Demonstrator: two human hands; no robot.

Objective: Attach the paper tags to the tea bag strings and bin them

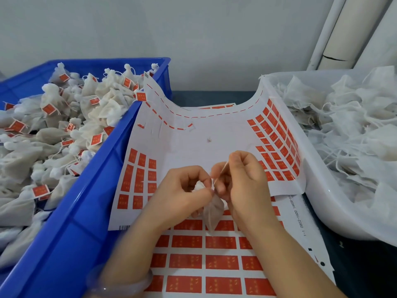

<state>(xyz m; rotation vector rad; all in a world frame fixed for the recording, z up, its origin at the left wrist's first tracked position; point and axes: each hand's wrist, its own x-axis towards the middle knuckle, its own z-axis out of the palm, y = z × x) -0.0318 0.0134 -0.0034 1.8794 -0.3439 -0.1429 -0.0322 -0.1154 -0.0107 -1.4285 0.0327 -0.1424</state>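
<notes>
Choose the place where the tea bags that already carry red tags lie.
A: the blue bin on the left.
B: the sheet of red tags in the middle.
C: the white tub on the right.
A: the tagged tea bags fill the blue bin; the white tub holds only untagged bags.

Single head-worn, wide-angle view. It faces forward and down across the dark bench [214, 96] toward the pale back wall [193, 39]. Range is close: the left hand [182, 190] and right hand [242, 181] sit at the near edge, centre. A blue plastic crate [103, 179] fills the bench's left edge and a white plastic tub [318, 190] its right.
</notes>
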